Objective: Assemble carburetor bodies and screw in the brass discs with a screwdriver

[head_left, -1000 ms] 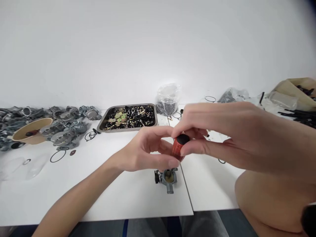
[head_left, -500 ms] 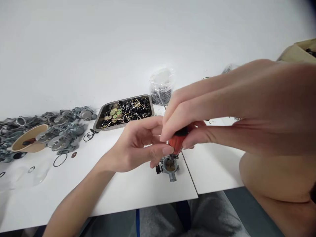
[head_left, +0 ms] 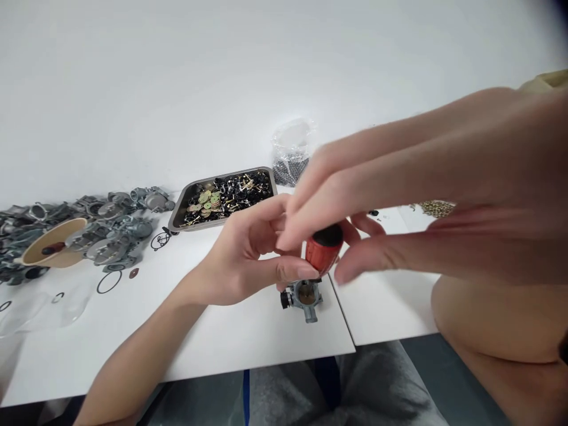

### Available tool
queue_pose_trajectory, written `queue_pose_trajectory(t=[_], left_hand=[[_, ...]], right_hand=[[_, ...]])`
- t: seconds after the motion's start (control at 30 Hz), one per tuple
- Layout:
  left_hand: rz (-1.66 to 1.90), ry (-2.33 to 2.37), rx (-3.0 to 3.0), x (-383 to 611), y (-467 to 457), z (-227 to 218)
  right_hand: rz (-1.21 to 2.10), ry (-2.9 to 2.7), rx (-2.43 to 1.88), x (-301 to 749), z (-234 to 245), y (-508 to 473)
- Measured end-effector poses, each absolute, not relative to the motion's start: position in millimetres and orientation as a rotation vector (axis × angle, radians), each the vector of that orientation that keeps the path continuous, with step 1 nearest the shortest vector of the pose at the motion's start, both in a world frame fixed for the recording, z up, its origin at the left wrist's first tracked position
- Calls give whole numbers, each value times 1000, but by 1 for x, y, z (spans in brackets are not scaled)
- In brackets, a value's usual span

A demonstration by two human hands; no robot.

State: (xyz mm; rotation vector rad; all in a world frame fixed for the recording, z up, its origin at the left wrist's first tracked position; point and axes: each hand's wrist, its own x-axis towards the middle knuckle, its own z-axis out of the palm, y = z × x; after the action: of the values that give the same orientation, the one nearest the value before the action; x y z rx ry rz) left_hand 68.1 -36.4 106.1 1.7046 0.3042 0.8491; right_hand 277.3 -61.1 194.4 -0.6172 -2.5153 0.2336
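Note:
A screwdriver with a red handle and black end cap (head_left: 323, 251) stands nearly upright over a small grey carburetor (head_left: 312, 313) on the white table. My left hand (head_left: 248, 254) has its thumb against the lower part of the handle, with the other fingers curled behind it and partly hidden. Around the top of the handle, my right hand (head_left: 377, 189) has its fingers spread, the thumb off to the right of the handle and the forefinger to its left. The screwdriver's tip is hidden from view.
A metal tray (head_left: 177, 213) of small black and brass parts lies behind my hands, beside a clear plastic bag (head_left: 290, 157) of dark pieces. Many carburetors (head_left: 106, 231) pile up at left around a beige scoop (head_left: 73, 242). Black rings (head_left: 109, 282) lie nearby. A seam crosses the table.
My right hand has loosened around the screwdriver, its thumb and fingers now apart from the handle. More of the black end cap shows. My left hand stays at the handle.

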Motion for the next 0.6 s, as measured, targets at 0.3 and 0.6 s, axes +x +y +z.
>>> queue_pose_trajectory(t=[0.3,0.6], left_hand=[[888,233,1800,70,-41,106],[834,288,1769,62,-42,107]], right_hand=[[46,-2401,-818,259,177,-54],[-143,-2497,-764,264,195,-67]])
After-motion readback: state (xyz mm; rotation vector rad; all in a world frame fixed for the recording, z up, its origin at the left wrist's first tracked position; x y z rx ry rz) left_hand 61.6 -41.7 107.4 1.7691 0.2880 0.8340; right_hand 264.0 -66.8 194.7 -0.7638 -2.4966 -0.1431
